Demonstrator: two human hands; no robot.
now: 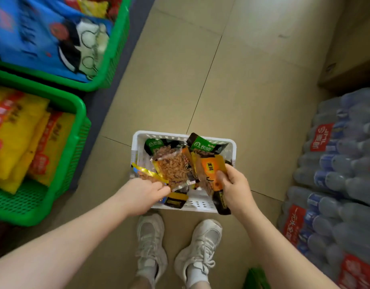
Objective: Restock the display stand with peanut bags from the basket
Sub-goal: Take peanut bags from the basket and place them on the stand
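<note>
Looking straight down from the head camera, a white perforated plastic basket (181, 207) sits on the beige tiled floor (232, 84) at lower centre of the frame, just above a pair of white sneakers (175, 253). Inside it lies a loose heap of peanut bags — green-and-black ones (202, 145) toward the basket's far wall, orange and clear ones nearer.

The left hand (142, 196) reaches in from the lower left, its fingers (162, 189) pinching the near corner of a clear-fronted peanut bag with silver edges (175, 168), which is tilted above the rest. The right hand (235, 187) comes in from the lower right, fingers curled round an orange peanut bag with a black bottom band (211, 173), thumb on its front; the bag stands over the basket's right side.

At the left edge of the frame, two green plastic crates (61, 184) — the lower holding yellow-and-red packets (21, 138), the upper holding blue packs (40, 34). Along the right edge stand shrink-wrapped stacks of water bottles with red labels (336, 178); a brown cardboard box (351, 65) sits above them.
</note>
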